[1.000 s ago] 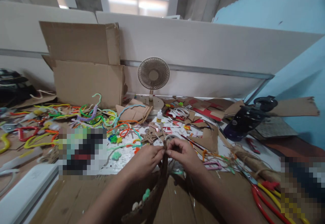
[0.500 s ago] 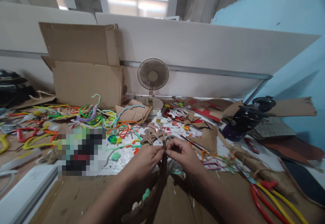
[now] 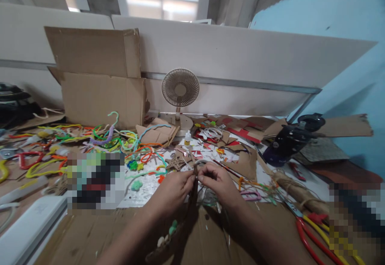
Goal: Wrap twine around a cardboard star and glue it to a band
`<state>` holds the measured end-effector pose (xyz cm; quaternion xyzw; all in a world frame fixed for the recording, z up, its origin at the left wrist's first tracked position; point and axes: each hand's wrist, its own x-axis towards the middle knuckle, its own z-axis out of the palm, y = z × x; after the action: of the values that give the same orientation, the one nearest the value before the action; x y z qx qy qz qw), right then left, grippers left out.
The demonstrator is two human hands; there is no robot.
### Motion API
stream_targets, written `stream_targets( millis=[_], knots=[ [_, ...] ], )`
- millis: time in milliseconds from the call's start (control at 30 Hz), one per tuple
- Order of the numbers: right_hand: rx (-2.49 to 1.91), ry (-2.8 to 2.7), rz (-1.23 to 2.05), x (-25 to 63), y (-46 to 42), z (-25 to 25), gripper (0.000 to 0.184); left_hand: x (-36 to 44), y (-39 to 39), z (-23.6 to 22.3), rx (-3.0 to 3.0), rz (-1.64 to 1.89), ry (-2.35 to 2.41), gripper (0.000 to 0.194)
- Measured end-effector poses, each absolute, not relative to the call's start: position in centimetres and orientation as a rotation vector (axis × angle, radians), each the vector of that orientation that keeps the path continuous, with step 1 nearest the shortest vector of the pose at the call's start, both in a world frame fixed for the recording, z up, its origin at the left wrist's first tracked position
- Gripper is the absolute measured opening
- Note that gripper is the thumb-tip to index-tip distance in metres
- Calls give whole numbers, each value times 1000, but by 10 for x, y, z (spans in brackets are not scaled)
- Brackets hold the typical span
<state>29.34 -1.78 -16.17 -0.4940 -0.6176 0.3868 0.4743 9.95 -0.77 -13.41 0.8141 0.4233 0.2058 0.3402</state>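
Your left hand [image 3: 179,185] and right hand [image 3: 215,180] nearly meet, fingertips pinching the upper end of the brown strip [image 3: 192,203], which hangs below them; the small glue bottle [image 3: 187,138] stands just beyond.

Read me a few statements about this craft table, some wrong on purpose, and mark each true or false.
1. The left hand and right hand meet at a brown strip. True.
2. The desk fan stands left of the cardboard box. False: it stands to its right.
3. The dark bottle has its lid open. True.
4. The right hand grips the scissors. False: they lie apart from both hands.
5. The small hanger has a red hook. False: its hook is green.
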Motion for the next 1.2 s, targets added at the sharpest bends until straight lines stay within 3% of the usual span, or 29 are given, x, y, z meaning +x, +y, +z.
stream_targets(
  millis=[1200],
  knots=[
    [-1207, -1356, 1032, 290, -18, -161, 19, 105, -11, -134, 2155, 570, 1204, 35]
  ],
)
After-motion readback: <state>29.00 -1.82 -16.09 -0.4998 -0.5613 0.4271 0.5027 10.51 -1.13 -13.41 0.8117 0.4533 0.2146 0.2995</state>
